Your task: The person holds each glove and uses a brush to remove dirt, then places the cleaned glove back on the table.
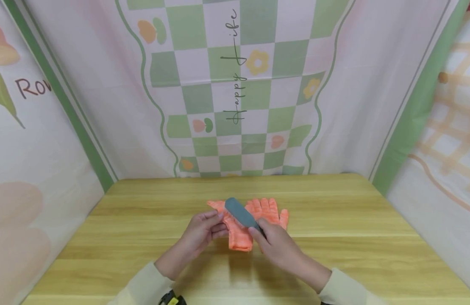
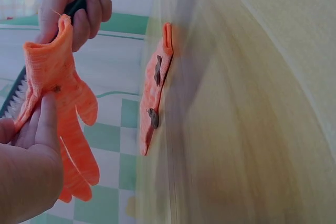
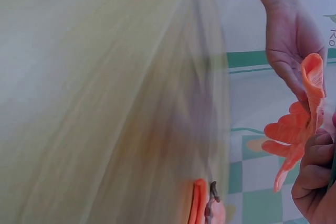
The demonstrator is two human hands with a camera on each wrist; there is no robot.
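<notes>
My left hand [image 1: 204, 232] pinches an orange knit glove [image 1: 240, 240] by its edge and holds it above the table. In the left wrist view, this glove's fingers hang down, and a small dark spot [image 2: 56, 88] shows near the cuff. My right hand [image 1: 279, 245] grips the dark handle of a grey-green brush [image 1: 239, 211]. The brush lies slantwise over the held glove, and its pale bristles [image 2: 16, 97] face the glove. Behind, a second orange glove [image 1: 272, 208] rests on the table. Dark brown lumps [image 2: 153, 118] sit on it.
The wooden table [image 1: 143, 237] spans the space in front of me. A checked green-and-white curtain [image 1: 254, 97] rises behind its far edge, with printed cloth [image 1: 48, 178] on the left and more cloth [image 1: 440, 169] on the right.
</notes>
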